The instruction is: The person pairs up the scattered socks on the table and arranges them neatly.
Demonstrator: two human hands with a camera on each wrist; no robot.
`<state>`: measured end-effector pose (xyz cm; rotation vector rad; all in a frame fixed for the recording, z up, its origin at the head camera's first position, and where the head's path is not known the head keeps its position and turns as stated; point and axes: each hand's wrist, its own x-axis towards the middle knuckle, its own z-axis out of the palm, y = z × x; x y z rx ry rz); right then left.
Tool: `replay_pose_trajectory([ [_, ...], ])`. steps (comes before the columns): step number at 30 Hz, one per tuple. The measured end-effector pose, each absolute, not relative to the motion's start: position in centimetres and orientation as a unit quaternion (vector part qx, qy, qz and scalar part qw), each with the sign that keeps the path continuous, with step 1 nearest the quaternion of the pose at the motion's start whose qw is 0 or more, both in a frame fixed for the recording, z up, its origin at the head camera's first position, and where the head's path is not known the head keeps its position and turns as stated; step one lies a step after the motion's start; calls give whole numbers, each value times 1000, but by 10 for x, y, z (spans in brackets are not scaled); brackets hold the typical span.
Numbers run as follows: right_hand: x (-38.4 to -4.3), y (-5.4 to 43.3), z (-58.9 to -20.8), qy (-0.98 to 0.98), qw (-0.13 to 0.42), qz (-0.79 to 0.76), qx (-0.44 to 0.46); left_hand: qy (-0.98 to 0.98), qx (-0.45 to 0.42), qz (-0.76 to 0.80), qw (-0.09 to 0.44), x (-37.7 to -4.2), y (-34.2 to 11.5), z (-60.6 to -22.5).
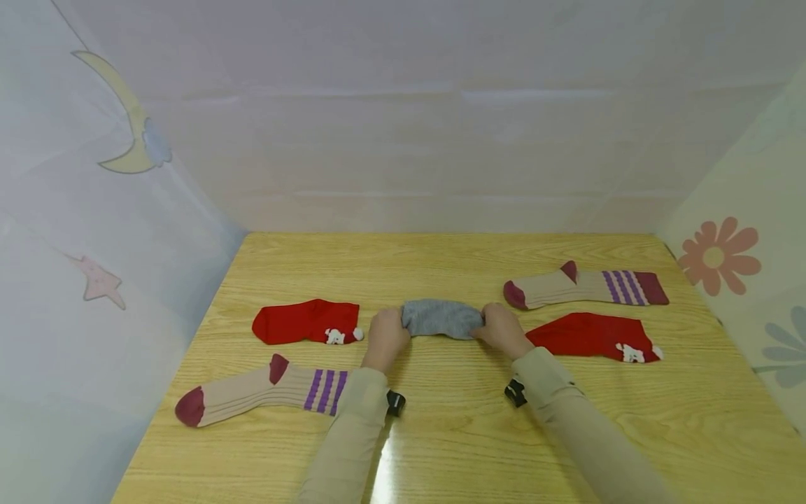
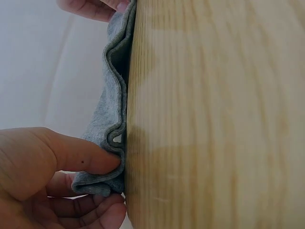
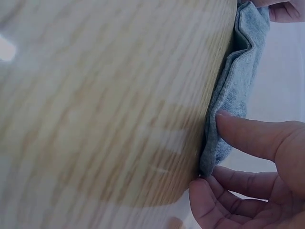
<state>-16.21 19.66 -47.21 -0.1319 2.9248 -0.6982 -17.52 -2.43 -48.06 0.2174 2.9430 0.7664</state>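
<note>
Beige sleeves (image 1: 348, 441) lead to a grey sock (image 1: 441, 318) pinched at both ends.
Left hand (image 1: 385, 339) and right hand (image 1: 505, 330) close thumb and fingers on it, roughly midway between the worktop's (image 1: 453, 434) side edges; red socks (image 1: 302, 323) and striped socks (image 1: 242, 393) lie toward both those edges.

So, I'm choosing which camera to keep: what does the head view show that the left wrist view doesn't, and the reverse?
Only the head view: the left red sock, right red sock, left striped sock, right striped sock, left sleeve, right sleeve and the moon on the wall.

Only the left wrist view: wavy layers along the gray sock's edge, with a small looped fold by the left thumb.

Both: the gray sock, left hand, right hand and table.
</note>
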Motion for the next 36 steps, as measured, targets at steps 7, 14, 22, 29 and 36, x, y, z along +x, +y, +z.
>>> replay_pose_trajectory([
  [7, -169, 196, -474, 968, 63, -239, -38, 962, 49, 265, 55, -179, -23, -477],
  [14, -176, 196, -478, 968, 46, -243, -38, 962, 51, 267, 40, -187, -23, -482],
  [22, -181, 195, -481, 968, 38, -246, -31, 959, 41, 275, 50, -194, -23, -483],
  [29, -187, 193, -480, 968, 50, -246, -15, 961, 29, 270, 60, -201, -24, -483],
  [36, -191, 190, -476, 970, 62, -234, -6, 955, 26, 288, 63, -206, -26, -482],
])
